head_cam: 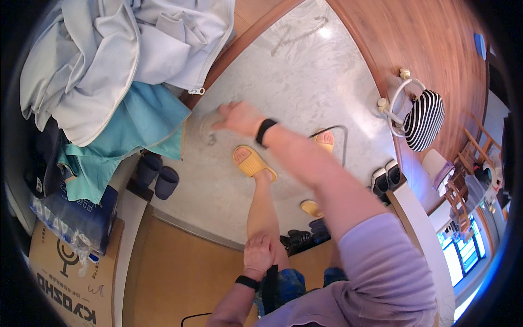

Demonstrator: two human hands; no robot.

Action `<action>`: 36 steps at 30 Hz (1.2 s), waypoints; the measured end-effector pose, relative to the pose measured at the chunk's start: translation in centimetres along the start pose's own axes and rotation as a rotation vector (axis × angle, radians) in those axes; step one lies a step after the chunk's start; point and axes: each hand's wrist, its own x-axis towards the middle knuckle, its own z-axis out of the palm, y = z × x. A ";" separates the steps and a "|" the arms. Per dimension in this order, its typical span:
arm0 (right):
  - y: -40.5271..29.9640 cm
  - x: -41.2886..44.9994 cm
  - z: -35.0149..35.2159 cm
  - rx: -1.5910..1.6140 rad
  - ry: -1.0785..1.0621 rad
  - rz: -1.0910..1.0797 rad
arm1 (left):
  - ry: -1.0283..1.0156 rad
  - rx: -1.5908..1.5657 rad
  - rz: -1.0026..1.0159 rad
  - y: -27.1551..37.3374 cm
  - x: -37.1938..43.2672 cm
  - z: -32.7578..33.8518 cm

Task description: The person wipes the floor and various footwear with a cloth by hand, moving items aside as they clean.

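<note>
Blurred by motion, my right hand (pixel 241 118) reaches out over the grey floor (pixel 282 94), thumb and fingers partly apart. A faint blurred patch lies by its fingertips; whether the hand holds anything is unclear. My left hand (pixel 259 253) rests on my bent left knee, holding nothing visible. Both wrists wear black bands. My left foot is in a yellow slide sandal (pixel 257 163); beyond my right forearm, my other foot shows in a second yellow sandal (pixel 318 144). Another yellow footwear piece (pixel 311 207) is partly hidden by my arm. A thin dark cable (pixel 344 141) emerges past the forearm.
Grey cloth (pixel 163 49) and teal fabric (pixel 135 118) hang at left, above dark slippers (pixel 166 182) and a cardboard box (pixel 73 278). At right are black-and-white shoes (pixel 380 180), a raised wooden floor edge (pixel 363 49) and a striped seat on a white frame (pixel 425 120). Black shoes (pixel 298 241) sit nearby.
</note>
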 end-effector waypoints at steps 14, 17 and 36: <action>24.8 -19.1 -26.4 -0.579 0.101 0.585 | 0.049 -0.032 0.009 1.1 0.3 -1.4; 24.2 -16.5 -25.1 -0.406 0.387 0.372 | 0.047 -0.020 -0.004 1.5 0.6 -1.7; 27.1 -23.9 -24.7 -0.487 0.273 0.794 | -0.051 0.007 -0.043 3.4 1.4 -1.4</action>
